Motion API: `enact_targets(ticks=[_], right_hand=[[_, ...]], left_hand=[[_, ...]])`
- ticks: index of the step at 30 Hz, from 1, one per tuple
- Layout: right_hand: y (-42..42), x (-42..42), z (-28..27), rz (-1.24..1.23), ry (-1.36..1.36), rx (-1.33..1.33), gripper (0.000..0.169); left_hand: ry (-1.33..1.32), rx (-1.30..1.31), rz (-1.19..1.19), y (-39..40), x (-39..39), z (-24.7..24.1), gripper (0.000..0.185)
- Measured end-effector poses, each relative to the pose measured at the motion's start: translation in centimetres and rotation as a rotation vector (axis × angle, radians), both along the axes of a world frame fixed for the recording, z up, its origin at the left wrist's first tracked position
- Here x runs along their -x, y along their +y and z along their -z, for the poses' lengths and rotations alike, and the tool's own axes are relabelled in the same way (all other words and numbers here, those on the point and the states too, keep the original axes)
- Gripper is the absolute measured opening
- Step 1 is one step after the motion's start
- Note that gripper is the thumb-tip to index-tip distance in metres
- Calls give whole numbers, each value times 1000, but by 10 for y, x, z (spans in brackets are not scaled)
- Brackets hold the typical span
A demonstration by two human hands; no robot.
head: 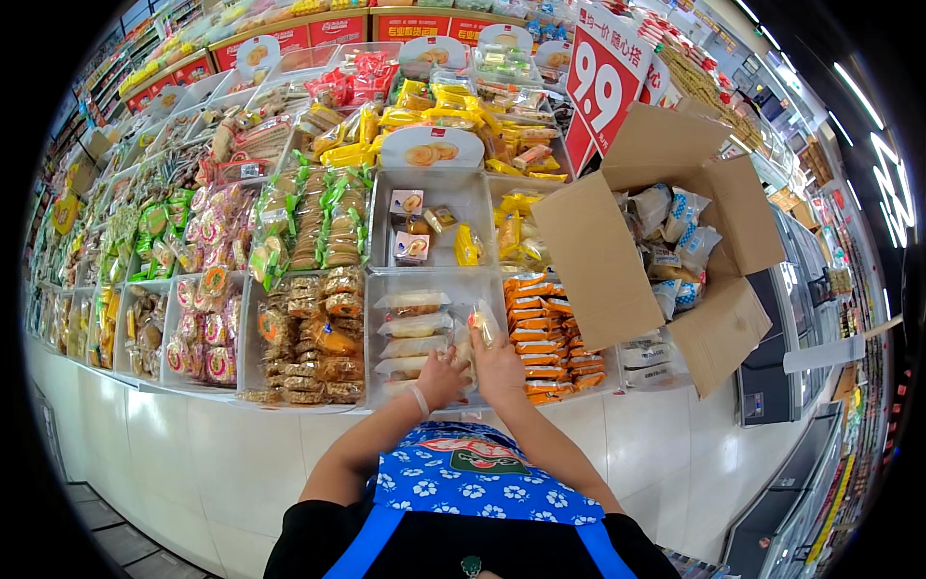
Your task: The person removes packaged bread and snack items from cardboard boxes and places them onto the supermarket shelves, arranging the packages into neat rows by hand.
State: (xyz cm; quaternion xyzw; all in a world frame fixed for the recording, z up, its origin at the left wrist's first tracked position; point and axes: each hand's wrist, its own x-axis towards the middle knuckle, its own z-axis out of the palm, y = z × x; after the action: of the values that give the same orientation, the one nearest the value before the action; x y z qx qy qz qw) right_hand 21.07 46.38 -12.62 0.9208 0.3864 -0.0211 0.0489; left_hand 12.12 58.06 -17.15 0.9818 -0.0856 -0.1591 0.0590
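A clear plastic bin (375, 326) in the front row holds wrapped pale snacks (415, 325), stacked in a column on its left side. My right hand (498, 368) is at the bin's right side, its fingers closed around a clear-wrapped pale snack (482, 326) that points away from me. Just left of it, my left hand (443, 379) rests with bent fingers on the wrapped snacks near the bin's front; whether it grips one cannot be told. A band circles my left wrist. The lowest packs are partly hidden by my hands.
An open cardboard box (597, 260) of wrapped snacks stands tilted over the bins at right. Orange packets (539, 340) adjoin on the right, round seeded biscuits (311, 340) on the left. Behind is a bin (434, 177) with a few packs. A red and white price sign (606, 72) rises behind the box.
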Motion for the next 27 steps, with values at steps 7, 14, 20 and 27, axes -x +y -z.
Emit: enact_targets(ticks=[7,14,20,27], right_hand=[[5,17,18,27,159,89,54],[-23,5,55,-342,83,48,49],[-6,-18,31,-319,578,215,46],[-108,-93,-244,-678,990,-228,46]], left_hand=[[-25,105,-120,5,13,5,49],[-8,63,-99,2,13,4,49],[226,185,-86,22,-4,-14,51],[-343,111,-213,4,-70,3,80]])
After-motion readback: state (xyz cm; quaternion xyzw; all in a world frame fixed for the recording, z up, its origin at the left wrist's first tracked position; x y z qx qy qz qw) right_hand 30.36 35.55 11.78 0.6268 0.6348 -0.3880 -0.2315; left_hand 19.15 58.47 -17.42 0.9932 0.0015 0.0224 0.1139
